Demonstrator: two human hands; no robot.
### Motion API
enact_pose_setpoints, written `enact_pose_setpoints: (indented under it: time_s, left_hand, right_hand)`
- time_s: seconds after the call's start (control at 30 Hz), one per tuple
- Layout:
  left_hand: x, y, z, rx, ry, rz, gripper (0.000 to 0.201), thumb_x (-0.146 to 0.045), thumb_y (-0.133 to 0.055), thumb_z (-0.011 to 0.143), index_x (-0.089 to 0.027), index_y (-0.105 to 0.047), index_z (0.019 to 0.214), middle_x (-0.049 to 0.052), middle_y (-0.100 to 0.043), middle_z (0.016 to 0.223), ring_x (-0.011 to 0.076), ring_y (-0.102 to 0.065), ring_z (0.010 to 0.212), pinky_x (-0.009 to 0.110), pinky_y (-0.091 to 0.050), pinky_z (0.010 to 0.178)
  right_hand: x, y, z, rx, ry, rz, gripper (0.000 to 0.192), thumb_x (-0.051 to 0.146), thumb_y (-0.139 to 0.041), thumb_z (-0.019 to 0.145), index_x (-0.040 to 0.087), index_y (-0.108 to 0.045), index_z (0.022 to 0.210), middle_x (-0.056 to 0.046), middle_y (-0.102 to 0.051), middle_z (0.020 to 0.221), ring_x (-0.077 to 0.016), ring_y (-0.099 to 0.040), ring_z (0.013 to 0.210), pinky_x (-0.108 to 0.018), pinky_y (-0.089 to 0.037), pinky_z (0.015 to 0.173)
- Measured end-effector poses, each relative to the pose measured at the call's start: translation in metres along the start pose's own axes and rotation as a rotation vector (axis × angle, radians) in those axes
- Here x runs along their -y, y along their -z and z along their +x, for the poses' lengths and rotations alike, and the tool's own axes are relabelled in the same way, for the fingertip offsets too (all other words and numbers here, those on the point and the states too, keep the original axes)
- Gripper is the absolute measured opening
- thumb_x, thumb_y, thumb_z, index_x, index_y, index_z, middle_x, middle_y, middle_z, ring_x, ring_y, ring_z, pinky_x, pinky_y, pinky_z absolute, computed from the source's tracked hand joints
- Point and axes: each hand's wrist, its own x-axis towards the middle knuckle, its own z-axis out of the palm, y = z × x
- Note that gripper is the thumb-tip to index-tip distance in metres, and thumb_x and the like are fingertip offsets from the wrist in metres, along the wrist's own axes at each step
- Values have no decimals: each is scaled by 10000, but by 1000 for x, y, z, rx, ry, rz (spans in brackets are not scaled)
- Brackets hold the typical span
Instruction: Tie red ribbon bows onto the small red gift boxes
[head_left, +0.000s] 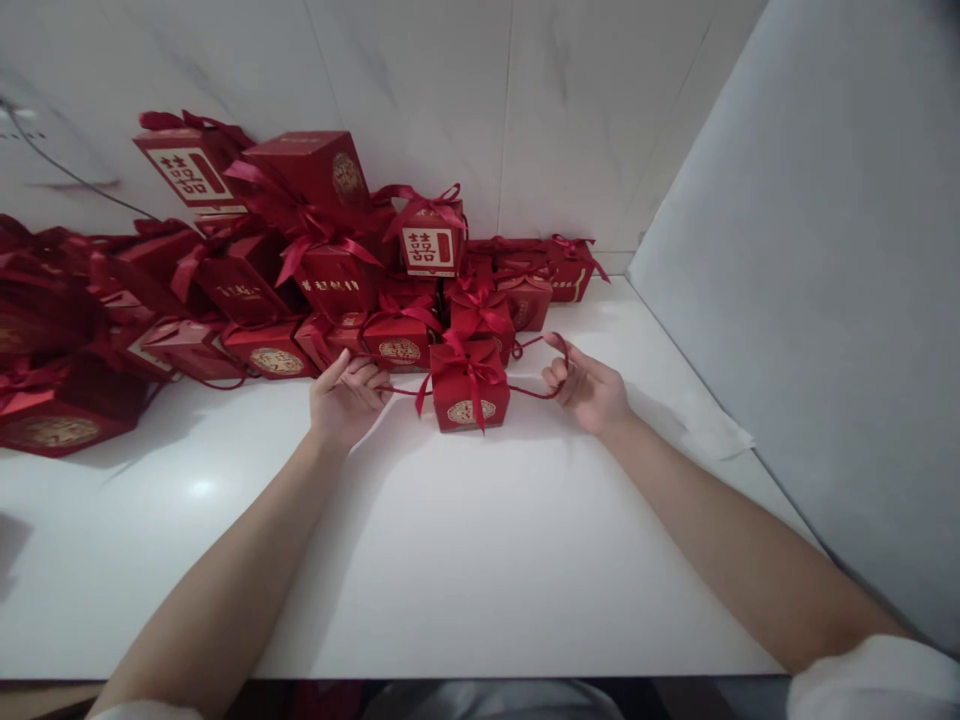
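Note:
A small red gift box [452, 402] with a gold emblem and a ribbon bow stands upright on the white table. Red cord handles [534, 394] stretch out from both its sides. On the left, my left hand [348, 398] has its fingers curled closed around one cord. Across from it, my right hand [589, 388] holds the other cord, which loops over the index finger. Both hands are apart from the box itself, one at each side. Right behind the box stands another red box [480, 312] with a bow.
Many similar red boxes [274, 350] with ribbons are piled along the tiled wall [427, 90], some stacked on others. A white panel [810, 280] borders the table [450, 560] on the right. A thin dark cable [75, 178] runs down at the left.

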Motion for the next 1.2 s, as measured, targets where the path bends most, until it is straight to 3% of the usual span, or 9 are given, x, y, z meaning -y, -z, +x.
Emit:
enact_pose_setpoints:
  time_s: [0.1,0.23,0.5,0.9,0.97,1.07,1.13,1.2]
  left_hand:
    - [2,-2,0,-4,19,-1,238,-284,-482,958,-179,-565,761,-62,-488,509,76,-572,499,276,-601,721]
    - [4,-8,-2,-71,19,54,304,-217,-376,1001,-149,-606,816,-89,-452,464,32,-398,307,203,-564,522]
    - [6,-15,-2,-196,-19,98,357,-188,-342,1016,-127,-634,819,-86,-472,448,3,-306,244,120,-465,388]
    - [11,-8,5,-226,-15,225,282,-183,-374,954,-132,-555,745,-41,-551,519,15,-303,254,156,-487,419]
    - [13,-5,5,-197,-9,299,235,-235,-436,921,-145,-540,731,-36,-564,531,17,-286,252,166,-457,392]
    - [18,1,4,-55,-39,546,192,-340,-564,847,-169,-543,761,-16,-600,573,54,-381,300,193,-419,372]
    - [25,4,2,50,-109,773,225,-397,-625,826,-178,-575,844,15,-652,682,95,-518,423,210,-459,446]
    - [34,3,-2,122,-201,994,287,-431,-644,834,-189,-612,986,61,-690,909,147,-643,671,235,-519,594]
  right_hand:
    - [-2,-5,-2,42,6,-36,398,341,-554,856,295,-620,1247,54,-491,551,-147,-517,582,-274,-507,654]
    - [-5,-6,-3,-22,-3,-134,408,393,-492,873,289,-619,1246,53,-440,502,-147,-395,476,-271,-418,537]
    - [-5,-6,-2,-72,20,-90,445,474,-503,854,256,-621,1223,62,-469,535,-105,-320,407,-256,-371,482]
    - [-16,-17,-3,-177,115,-53,438,515,-542,851,237,-609,1182,91,-393,467,-103,-215,387,-247,-289,441]
    - [-18,-16,-2,-203,106,-75,439,517,-560,833,255,-597,1184,96,-404,474,-99,-192,377,-249,-257,417]
    - [-27,-11,2,-272,96,-167,419,527,-599,808,262,-583,1132,90,-454,518,-92,-227,376,-242,-197,389]
    - [-37,-6,5,-350,150,-266,395,495,-648,783,263,-553,1089,61,-535,643,-97,-368,441,-224,-249,403]
    - [-47,-1,7,-428,262,-396,430,418,-703,742,276,-508,1098,8,-597,891,-125,-522,627,-226,-383,485]
